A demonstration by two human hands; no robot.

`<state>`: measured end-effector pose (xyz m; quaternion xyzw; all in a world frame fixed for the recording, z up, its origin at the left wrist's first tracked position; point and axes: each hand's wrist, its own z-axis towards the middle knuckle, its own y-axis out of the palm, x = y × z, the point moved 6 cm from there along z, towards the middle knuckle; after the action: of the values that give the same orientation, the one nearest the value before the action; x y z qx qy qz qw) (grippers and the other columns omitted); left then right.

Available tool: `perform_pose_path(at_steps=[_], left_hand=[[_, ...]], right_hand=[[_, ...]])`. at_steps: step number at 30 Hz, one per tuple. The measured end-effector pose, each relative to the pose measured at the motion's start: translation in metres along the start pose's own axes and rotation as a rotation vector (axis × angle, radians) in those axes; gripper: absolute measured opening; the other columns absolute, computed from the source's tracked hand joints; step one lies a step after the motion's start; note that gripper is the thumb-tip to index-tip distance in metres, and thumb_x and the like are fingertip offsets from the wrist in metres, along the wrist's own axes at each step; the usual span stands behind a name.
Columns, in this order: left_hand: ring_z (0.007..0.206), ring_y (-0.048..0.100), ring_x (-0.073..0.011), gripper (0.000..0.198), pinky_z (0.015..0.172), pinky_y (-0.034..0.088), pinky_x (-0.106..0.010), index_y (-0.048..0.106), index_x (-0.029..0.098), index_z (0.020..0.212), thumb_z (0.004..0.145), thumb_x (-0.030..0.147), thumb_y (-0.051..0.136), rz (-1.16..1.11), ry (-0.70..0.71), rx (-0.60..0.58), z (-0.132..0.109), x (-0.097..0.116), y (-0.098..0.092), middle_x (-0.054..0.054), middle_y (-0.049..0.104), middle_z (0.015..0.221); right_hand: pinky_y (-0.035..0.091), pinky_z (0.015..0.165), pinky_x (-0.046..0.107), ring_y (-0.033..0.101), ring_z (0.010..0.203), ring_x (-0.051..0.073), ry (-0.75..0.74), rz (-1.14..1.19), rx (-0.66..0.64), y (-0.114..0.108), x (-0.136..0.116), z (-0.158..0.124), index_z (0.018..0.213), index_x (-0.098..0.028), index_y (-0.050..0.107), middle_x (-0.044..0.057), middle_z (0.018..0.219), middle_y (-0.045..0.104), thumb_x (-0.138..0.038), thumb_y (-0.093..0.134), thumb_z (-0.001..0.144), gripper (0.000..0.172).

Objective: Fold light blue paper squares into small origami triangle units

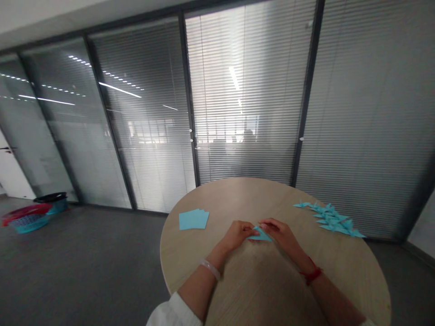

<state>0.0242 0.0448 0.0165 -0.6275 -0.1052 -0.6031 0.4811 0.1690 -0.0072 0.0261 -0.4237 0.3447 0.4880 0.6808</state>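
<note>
Between my two hands, low over the middle of the round table (pixel 234 194), is a small folded piece of blue paper (pixel 261 236). My left hand (pixel 239 233) pinches its left side, with fingers closed. On the paper's upper right, my right hand (pixel 276 228) grips it with thumb and fingertips together. The fingers cover part of the paper, so its exact folded shape cannot be made out. Off to the left lies a small stack of flat blue paper sheets (pixel 193 220). At the right, several folded blue paper cranes (pixel 335 219) sit clustered in rows.
Glass partitions with blinds (pixel 244 90) stand just behind the table. On the grey floor at far left are a blue basket with a red rim (pixel 29 217) and a dark-rimmed basket (pixel 56 202). A white door (pixel 13 170) is at the left edge.
</note>
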Motion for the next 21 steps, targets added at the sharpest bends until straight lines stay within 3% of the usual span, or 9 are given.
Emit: perform_pose_path(at_steps=[4,21], left_hand=[[0.062,0.053,-0.0131,0.042,0.058,0.037,-0.021,0.069,0.01,0.075,0.069,0.051,0.063,-0.004,-0.035,-0.076,-0.002,-0.001,0.005,-0.001,0.063,0.064],[0.057,0.055,-0.012,0.039,0.061,0.042,-0.023,0.07,0.012,0.076,0.067,0.05,0.066,-0.12,-0.038,-0.228,-0.009,0.004,0.013,-0.001,0.065,0.064]], right_hand=[[0.047,0.069,0.027,0.062,0.076,0.02,-0.041,-0.083,-0.084,0.004,0.001,-0.001,0.079,-0.018,0.07,0.006,0.08,0.069,-0.045,0.06,0.076,0.029],[0.048,0.067,0.027,0.064,0.072,0.02,-0.073,-0.167,-0.156,0.004,-0.008,-0.005,0.078,-0.019,0.073,0.005,0.075,0.07,-0.036,0.061,0.074,0.021]])
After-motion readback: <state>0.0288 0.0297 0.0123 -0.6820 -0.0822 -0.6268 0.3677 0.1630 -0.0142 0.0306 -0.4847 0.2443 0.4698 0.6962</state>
